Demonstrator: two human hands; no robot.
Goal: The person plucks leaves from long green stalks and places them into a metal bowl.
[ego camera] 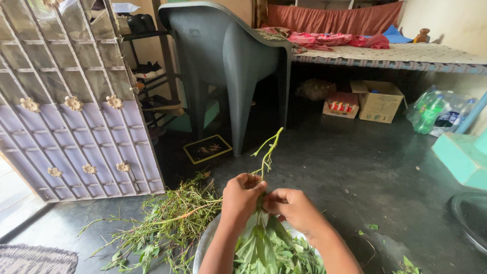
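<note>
left hand [242, 195] and right hand [291, 205] both pinch a leafy green stalk [267, 152], held upright over the metal bowl [205, 246] so leaves gather there; bare stems pile [162, 223] lies beside it on the floor.

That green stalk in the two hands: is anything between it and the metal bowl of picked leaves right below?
Nothing visible. The left hand and right hand pinch the stalk directly over the metal bowl; only its own hanging leaves reach down into it.

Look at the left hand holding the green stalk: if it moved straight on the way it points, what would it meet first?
Likely the right hand: the left hand points across at it, fingertips almost meeting on the green stalk.
</note>
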